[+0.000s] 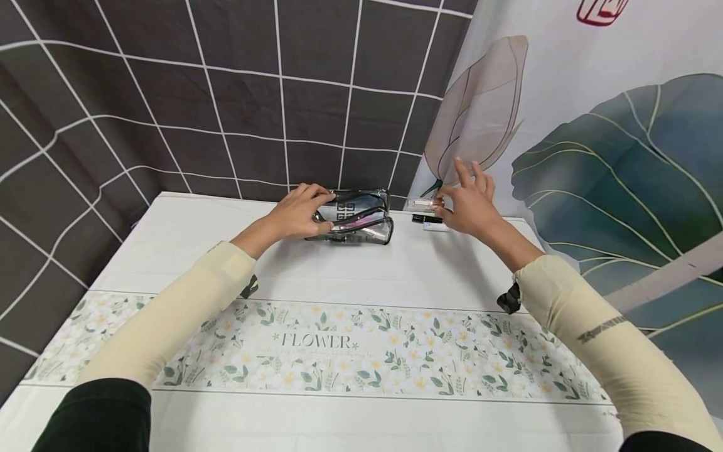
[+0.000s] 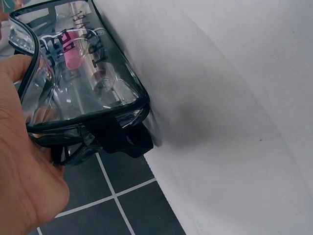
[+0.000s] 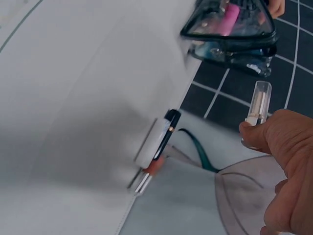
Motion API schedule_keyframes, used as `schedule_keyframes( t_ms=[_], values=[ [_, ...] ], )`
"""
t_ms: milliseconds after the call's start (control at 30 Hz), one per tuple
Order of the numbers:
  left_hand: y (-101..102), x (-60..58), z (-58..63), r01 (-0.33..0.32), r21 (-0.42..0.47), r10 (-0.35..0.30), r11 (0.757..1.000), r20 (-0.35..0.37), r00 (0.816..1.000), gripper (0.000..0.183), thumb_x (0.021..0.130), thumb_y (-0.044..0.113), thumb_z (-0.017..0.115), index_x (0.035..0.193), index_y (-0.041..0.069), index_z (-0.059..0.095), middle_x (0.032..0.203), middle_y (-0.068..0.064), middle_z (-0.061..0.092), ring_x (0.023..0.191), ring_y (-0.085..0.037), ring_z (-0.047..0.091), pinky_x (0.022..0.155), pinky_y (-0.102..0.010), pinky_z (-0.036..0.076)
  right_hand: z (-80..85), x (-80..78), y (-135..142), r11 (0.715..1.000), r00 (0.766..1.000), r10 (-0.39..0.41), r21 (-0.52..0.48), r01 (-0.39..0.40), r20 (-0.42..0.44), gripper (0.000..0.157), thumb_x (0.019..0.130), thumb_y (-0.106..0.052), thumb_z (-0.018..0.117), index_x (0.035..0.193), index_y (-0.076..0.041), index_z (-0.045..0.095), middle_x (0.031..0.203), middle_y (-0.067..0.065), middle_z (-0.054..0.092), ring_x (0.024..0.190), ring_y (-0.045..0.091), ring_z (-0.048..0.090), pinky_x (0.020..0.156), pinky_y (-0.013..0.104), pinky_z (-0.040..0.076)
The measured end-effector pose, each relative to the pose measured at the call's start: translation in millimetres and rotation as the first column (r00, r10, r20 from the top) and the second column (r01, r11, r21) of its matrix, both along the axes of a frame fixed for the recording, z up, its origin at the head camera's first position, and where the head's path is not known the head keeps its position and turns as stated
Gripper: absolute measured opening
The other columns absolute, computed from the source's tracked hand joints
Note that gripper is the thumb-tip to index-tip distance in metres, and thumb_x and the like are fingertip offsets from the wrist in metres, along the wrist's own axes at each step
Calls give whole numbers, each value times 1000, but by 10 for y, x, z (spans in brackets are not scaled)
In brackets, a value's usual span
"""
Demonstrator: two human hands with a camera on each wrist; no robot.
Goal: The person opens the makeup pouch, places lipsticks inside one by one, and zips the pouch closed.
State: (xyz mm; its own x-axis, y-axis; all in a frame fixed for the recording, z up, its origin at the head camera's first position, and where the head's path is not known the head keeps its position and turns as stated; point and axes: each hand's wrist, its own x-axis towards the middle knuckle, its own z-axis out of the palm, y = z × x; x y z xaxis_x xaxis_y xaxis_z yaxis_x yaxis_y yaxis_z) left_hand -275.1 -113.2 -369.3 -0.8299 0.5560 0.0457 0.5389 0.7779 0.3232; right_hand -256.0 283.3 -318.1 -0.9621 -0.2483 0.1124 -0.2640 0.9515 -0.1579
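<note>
A white table (image 1: 350, 270) with a floral printed band carries a clear pouch (image 1: 364, 235) with black trim, lying near its far edge. The pouch looks light and pliable, its see-through walls probably slick, so the firmer piping seems the better grip, without squeezing the sides flat. The left hand (image 1: 296, 212) holds one end of it between thumb and fingers. The right hand (image 1: 471, 202) is just beyond the pouch's other end, thumb and index finger pinched on a clear-capped tube (image 3: 260, 100), the remaining fingers spread. That tube is apart from the pouch, its cap end towards it; it looks light, stiff and smooth, likely to slip or crack if dropped, and is best held round its lower body. Below lie a white stick (image 3: 153, 144) and a dark pen-like tube (image 3: 168, 129), side by side. A pink item (image 2: 72, 53) shows inside the pouch.
</note>
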Motion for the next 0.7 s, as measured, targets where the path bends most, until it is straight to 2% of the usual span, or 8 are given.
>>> schedule_keyframes(
  t_ms=[467,700],
  values=[
    [10,-7,-15,-2,-1,2,1000,10,1000,80,105,45,58,174,7,44,172,-19,43,157,-41,39,133,-64,31,118,-27,-327,996,997,68,-58,-70,-44,23,108,-24,72,124,-8,80,190,25,10,174,58,-2,135,81,-1],
    [10,-15,-10,-10,5,10,1000,26,1000,80,105,43,62,175,9,43,174,-18,42,161,-40,36,135,-64,28,193,-37,-528,994,994,98,-44,-100,-40,30,110,-25,72,135,-9,79,190,23,7,175,56,-2,137,79,-2]
  ],
)
